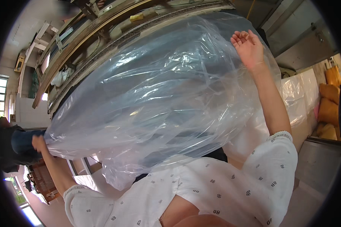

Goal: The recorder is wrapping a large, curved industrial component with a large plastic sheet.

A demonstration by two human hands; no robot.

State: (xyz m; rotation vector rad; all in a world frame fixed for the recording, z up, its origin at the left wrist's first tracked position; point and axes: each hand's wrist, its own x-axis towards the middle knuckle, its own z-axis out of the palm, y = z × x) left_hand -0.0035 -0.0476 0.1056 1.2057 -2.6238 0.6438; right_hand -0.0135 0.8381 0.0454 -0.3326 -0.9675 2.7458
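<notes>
White patterned shirt (231, 189) up close; big clear bag (159, 94) stretched wide above it. Left hand (39, 143) clenched on one edge, right hand (248, 47) gripping the other, looks mid-spread. Needs both grips kept firm.

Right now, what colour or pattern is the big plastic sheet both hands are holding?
Clear, see-through plastic sheet, glossy and wrinkled, no print; head view shows it best.

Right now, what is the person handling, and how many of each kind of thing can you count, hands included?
Clear plastic bag, large, spread wide between both hands: 1
Bare hands: 2, the left hand gripping the bag's edge, the right hand raised against its far side
Orange-yellow stuffed sacks stacked at the right: 3 that I can make out
Total: 6
</notes>
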